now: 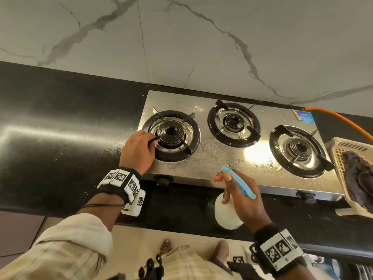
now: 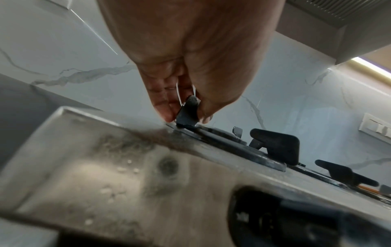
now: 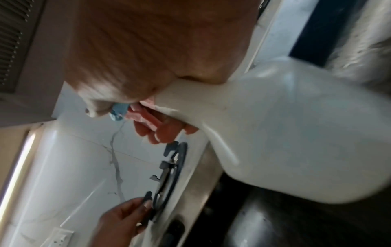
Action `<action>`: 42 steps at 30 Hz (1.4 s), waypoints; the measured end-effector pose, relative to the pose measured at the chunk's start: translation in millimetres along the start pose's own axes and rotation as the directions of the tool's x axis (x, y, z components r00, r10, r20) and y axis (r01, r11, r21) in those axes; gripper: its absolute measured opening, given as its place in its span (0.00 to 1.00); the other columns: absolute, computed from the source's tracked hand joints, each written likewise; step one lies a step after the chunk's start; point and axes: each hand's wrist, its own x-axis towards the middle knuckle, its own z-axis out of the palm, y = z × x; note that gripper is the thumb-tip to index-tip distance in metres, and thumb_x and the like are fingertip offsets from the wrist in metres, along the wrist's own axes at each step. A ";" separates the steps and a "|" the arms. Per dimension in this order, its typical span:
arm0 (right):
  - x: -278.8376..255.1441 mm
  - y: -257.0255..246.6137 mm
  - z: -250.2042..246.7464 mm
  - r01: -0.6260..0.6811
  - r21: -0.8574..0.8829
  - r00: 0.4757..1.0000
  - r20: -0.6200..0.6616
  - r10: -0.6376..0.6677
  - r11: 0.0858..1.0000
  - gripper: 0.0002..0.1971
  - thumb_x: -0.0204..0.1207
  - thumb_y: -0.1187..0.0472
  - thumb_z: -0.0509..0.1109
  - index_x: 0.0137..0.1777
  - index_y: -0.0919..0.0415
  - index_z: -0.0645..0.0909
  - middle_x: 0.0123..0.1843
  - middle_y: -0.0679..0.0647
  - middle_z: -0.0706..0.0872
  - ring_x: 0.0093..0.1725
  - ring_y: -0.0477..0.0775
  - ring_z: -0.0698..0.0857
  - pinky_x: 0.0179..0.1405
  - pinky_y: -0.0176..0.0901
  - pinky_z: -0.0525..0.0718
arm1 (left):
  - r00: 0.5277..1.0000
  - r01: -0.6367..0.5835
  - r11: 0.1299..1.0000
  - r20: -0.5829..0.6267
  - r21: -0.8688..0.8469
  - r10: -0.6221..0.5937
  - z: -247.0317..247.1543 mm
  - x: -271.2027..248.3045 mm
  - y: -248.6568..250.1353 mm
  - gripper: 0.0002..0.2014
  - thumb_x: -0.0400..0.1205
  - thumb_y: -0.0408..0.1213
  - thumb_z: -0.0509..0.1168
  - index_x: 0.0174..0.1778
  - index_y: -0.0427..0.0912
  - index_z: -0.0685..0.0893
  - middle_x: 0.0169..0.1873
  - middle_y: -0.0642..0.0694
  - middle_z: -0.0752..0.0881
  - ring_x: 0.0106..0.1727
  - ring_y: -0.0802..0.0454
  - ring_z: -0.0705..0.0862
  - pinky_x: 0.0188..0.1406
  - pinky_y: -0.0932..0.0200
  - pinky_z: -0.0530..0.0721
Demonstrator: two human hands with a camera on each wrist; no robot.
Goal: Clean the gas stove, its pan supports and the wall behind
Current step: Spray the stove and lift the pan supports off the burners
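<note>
A steel three-burner gas stove point(image 1: 214, 150) sits on a black counter, its top wet with droplets. Each burner carries a black ring pan support. My left hand point(image 1: 139, 150) pinches one prong of the left pan support point(image 1: 173, 136); the left wrist view shows my fingers point(image 2: 165, 103) closed around that black prong point(image 2: 188, 110). My right hand point(image 1: 240, 197) holds a white spray bottle point(image 1: 226, 213) with a blue trigger head point(image 1: 238, 182) in front of the stove's front edge. In the right wrist view the bottle point(image 3: 285, 130) fills the frame. The marbled wall point(image 1: 201, 41) rises behind.
A beige plastic basket point(image 1: 341, 158) holding a dark cloth point(image 1: 359, 178) stands right of the stove. An orange gas hose point(image 1: 339, 118) runs off at the back right. Black control knobs point(image 1: 162, 180) stick out from the stove's front. The black counter point(image 1: 60, 128) spreads to the left.
</note>
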 end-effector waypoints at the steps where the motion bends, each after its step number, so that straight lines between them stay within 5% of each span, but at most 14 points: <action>1: -4.1 4.1 1.2 0.012 0.001 1.000 -0.026 -0.012 1.000 0.32 0.79 0.26 0.66 0.55 0.56 0.90 0.54 0.53 0.93 0.33 0.53 0.87 0.38 0.53 0.92 | 1.000 -0.001 1.000 0.000 0.002 0.001 0.0 -0.5 -1.2 0.11 0.85 0.35 0.70 0.62 0.39 0.90 0.50 0.46 0.87 0.50 0.50 0.83 0.53 0.55 0.84; 5: -9.8 12.6 -2.9 0.051 0.031 0.995 -0.090 -0.048 0.998 0.29 0.80 0.28 0.68 0.57 0.55 0.90 0.55 0.55 0.93 0.48 0.60 0.91 0.53 0.62 0.92 | 1.000 -0.007 1.000 0.000 0.014 0.007 0.7 -1.5 -2.3 0.12 0.84 0.32 0.71 0.63 0.39 0.89 0.51 0.45 0.87 0.52 0.47 0.84 0.56 0.52 0.84; 8: -11.0 11.2 -6.3 0.134 0.012 0.990 -0.052 -0.134 0.991 0.17 0.82 0.41 0.74 0.57 0.54 0.89 0.55 0.51 0.93 0.57 0.56 0.91 0.56 0.51 0.91 | 1.000 -0.006 1.000 0.002 0.021 0.006 -0.4 1.4 -3.2 0.12 0.82 0.30 0.72 0.61 0.39 0.90 0.49 0.44 0.88 0.50 0.44 0.85 0.55 0.45 0.86; 12: -14.2 10.6 -8.3 0.210 -0.048 0.978 -0.009 -0.210 0.977 0.07 0.82 0.52 0.78 0.58 0.47 0.87 0.52 0.45 0.91 0.54 0.51 0.89 0.51 0.38 0.88 | 1.000 0.006 1.000 -0.001 0.025 -0.006 -0.9 2.3 -3.0 0.11 0.82 0.30 0.72 0.60 0.40 0.91 0.48 0.44 0.88 0.49 0.45 0.85 0.52 0.50 0.85; 16: -19.9 15.0 -17.2 0.150 -0.074 0.989 0.015 -0.149 0.986 0.15 0.79 0.51 0.79 0.64 0.49 0.85 0.58 0.39 0.89 0.61 0.50 0.88 0.55 0.38 0.88 | 1.000 -0.004 1.000 -0.010 0.031 0.004 -3.3 1.0 1.2 0.11 0.83 0.31 0.71 0.61 0.39 0.91 0.48 0.43 0.88 0.48 0.45 0.85 0.49 0.52 0.82; 23: -33.6 29.0 -42.4 0.050 -0.178 0.997 0.068 -0.038 0.983 0.40 0.64 0.26 0.82 0.74 0.42 0.79 0.68 0.38 0.85 0.70 0.48 0.85 0.63 0.52 0.90 | 0.996 -0.041 0.997 -0.075 0.058 0.045 -15.6 6.7 12.6 0.10 0.84 0.31 0.71 0.60 0.37 0.91 0.46 0.40 0.88 0.43 0.44 0.84 0.40 0.54 0.80; 26: -38.5 33.1 -54.9 0.018 -0.263 0.991 0.132 0.017 0.965 0.46 0.58 0.24 0.84 0.76 0.36 0.75 0.71 0.31 0.82 0.72 0.42 0.82 0.65 0.47 0.90 | 0.994 -0.048 0.996 -0.100 0.077 0.055 -17.1 7.7 14.3 0.10 0.82 0.30 0.71 0.58 0.37 0.92 0.43 0.41 0.87 0.39 0.48 0.79 0.36 0.54 0.77; 31: -40.0 26.0 -88.5 -0.075 -0.412 0.951 0.244 0.189 0.908 0.56 0.51 0.34 0.91 0.80 0.27 0.66 0.72 0.22 0.77 0.73 0.28 0.77 0.65 0.33 0.83 | 0.991 -0.043 0.997 -0.125 0.070 0.052 -22.5 10.4 13.7 0.09 0.82 0.30 0.71 0.57 0.37 0.91 0.40 0.43 0.84 0.39 0.47 0.78 0.34 0.51 0.78; 33: -34.9 18.3 -106.6 -0.096 -0.452 0.925 0.289 0.248 0.887 0.59 0.50 0.37 0.93 0.80 0.22 0.63 0.71 0.24 0.79 0.71 0.29 0.80 0.63 0.34 0.84 | 0.989 -0.048 0.997 -0.135 0.063 0.056 -26.8 11.1 14.5 0.10 0.83 0.31 0.71 0.59 0.37 0.91 0.41 0.44 0.84 0.40 0.44 0.81 0.34 0.50 0.81; 36: -19.7 6.0 -132.7 -0.119 -0.489 0.911 0.292 0.291 0.864 0.52 0.52 0.36 0.92 0.76 0.19 0.68 0.70 0.27 0.83 0.68 0.34 0.84 0.65 0.47 0.87 | 0.987 -0.061 0.997 -0.143 0.048 0.067 -31.9 13.1 15.3 0.11 0.83 0.31 0.70 0.61 0.38 0.91 0.42 0.44 0.85 0.42 0.43 0.83 0.36 0.48 0.84; 38: -2.2 -0.7 -144.6 -0.123 -0.538 0.913 0.268 0.307 0.834 0.42 0.60 0.44 0.91 0.73 0.25 0.75 0.67 0.32 0.85 0.66 0.35 0.86 0.67 0.53 0.88 | 0.985 -0.073 0.996 -0.154 0.042 0.079 -34.7 14.9 15.4 0.11 0.84 0.31 0.70 0.61 0.38 0.91 0.42 0.44 0.84 0.43 0.44 0.82 0.37 0.48 0.83; 42: 44.7 -13.5 -151.4 -0.065 -0.625 0.963 0.164 0.213 0.778 0.25 0.75 0.48 0.83 0.71 0.40 0.81 0.63 0.38 0.87 0.58 0.39 0.89 0.64 0.52 0.90 | 0.978 -0.095 0.995 -0.185 0.030 0.099 -39.4 13.8 15.8 0.12 0.83 0.30 0.70 0.61 0.36 0.90 0.43 0.43 0.86 0.43 0.42 0.83 0.38 0.46 0.85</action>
